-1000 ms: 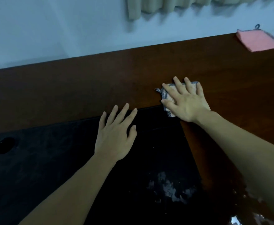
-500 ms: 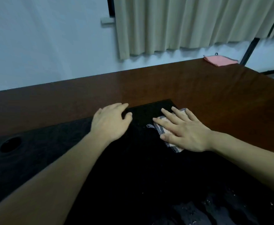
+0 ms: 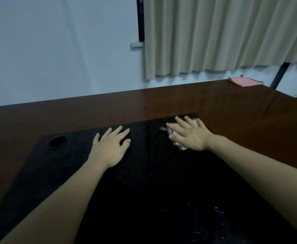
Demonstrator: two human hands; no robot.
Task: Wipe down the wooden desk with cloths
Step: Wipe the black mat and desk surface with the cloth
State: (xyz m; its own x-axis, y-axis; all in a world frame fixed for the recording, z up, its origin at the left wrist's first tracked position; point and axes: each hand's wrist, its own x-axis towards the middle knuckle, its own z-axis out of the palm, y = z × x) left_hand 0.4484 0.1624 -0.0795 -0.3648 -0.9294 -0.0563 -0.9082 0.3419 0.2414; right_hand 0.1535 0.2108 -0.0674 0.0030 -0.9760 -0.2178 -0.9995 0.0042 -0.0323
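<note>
The dark brown wooden desk (image 3: 161, 101) carries a large black mat (image 3: 144, 182) across its near middle. My right hand (image 3: 190, 135) lies flat with straight fingers on a grey-and-white checked cloth (image 3: 169, 132), pressing it onto the mat near the mat's far right corner. Only the cloth's edges show around the hand. My left hand (image 3: 111, 147) rests flat on the mat to the left, fingers spread, holding nothing.
A folded pink cloth (image 3: 243, 81) lies at the desk's far right corner. A round hole (image 3: 57, 141) sits in the mat's far left. White specks (image 3: 216, 210) dot the mat near me. Wall and beige curtain (image 3: 223, 36) stand behind the desk.
My right hand slid the checked cloth from the bare wood onto the black mat. The left hand stayed on the mat. My view tilted up, showing more wall and curtain.
</note>
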